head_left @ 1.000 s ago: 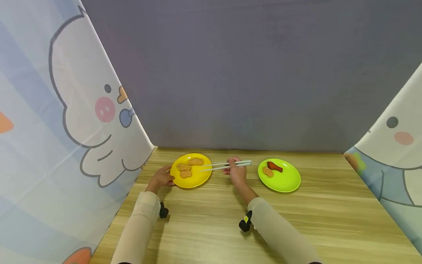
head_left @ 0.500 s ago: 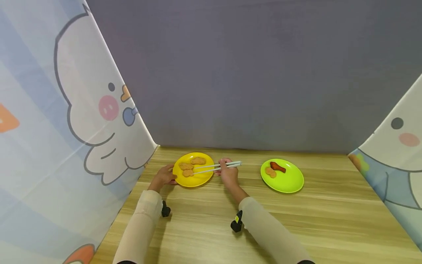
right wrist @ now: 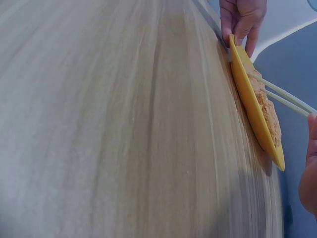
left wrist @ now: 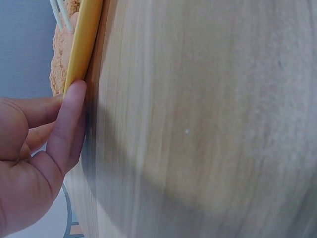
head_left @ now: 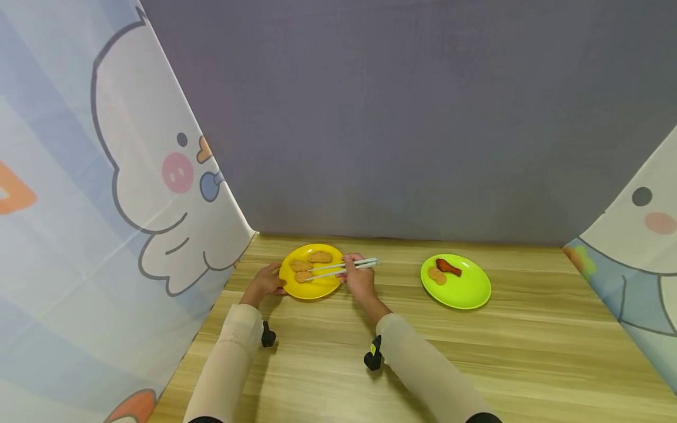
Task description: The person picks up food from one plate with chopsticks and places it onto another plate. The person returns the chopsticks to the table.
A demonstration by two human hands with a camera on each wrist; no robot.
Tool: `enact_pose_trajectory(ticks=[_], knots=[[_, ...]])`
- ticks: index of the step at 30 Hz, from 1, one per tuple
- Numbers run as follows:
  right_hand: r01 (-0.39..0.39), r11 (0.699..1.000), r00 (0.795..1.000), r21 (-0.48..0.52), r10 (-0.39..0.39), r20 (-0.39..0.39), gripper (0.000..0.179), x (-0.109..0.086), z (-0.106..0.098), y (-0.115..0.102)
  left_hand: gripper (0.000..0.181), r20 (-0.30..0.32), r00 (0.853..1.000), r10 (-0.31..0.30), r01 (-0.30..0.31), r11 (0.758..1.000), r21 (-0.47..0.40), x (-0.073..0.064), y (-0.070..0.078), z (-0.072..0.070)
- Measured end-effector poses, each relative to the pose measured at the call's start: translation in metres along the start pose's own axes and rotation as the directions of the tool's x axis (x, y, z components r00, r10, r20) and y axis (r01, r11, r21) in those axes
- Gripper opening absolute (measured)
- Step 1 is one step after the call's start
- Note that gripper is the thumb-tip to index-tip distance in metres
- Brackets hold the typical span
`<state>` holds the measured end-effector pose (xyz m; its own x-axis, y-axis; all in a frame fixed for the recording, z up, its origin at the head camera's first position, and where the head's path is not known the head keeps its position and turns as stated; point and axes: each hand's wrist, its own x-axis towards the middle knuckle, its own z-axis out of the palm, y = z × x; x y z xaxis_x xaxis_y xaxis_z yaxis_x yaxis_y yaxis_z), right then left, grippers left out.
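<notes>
My left hand (head_left: 268,281) pinches the left rim of a yellow plate (head_left: 321,289); in the left wrist view the thumb is above the rim and the fingers below. Three golden breaded pieces like chicken nuggets lie on the plate, one of them at the back (head_left: 320,257). A pair of pale chopsticks (head_left: 325,268) is in my right hand (head_left: 359,283), just off the plate's right rim. The chopstick tips are slightly apart, right at the front nugget (head_left: 302,277). In the right wrist view only part of the right hand (right wrist: 309,168) shows at the edge.
To the right stands a lime-green plate (head_left: 468,291), bearing a red-brown drumstick (head_left: 448,267) and a nugget (head_left: 436,276). The wooden table (head_left: 317,364) ends at a grey back wall (head_left: 396,129). A cartoon-printed cloth (head_left: 69,235) hangs close on the left.
My right hand has moved left, bringing the chopstick tips from the plate's right part to the front nugget. The left hand keeps its grip on the rim. The head view has shifted slightly.
</notes>
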<state>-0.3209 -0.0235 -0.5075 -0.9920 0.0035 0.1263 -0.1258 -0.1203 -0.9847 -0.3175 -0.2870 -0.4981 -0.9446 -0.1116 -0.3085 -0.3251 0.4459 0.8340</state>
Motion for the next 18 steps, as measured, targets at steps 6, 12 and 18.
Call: enact_pose_trajectory(ticks=[6,12,18], knots=[[0.03,0.999,0.999,-0.034,-0.029,0.036,0.043,-0.0015,-0.0013,-0.0006,0.069,0.015,1.0,-0.004,0.004,1.0,-0.009,-0.0005,0.002,-0.0005],[0.045,0.998,0.998,-0.041,-0.043,0.046,0.039,-0.0017,-0.0002,-0.0013,0.069,0.012,1.0,-0.009,0.009,1.0,-0.001,-0.0003,0.0022,-0.0002],[0.08,0.996,0.994,-0.044,-0.076,0.075,0.033,-0.0022,0.0031,-0.0016,0.069,0.015,1.0,-0.008,0.007,1.0,0.009,-0.0002,0.0027,0.0001]])
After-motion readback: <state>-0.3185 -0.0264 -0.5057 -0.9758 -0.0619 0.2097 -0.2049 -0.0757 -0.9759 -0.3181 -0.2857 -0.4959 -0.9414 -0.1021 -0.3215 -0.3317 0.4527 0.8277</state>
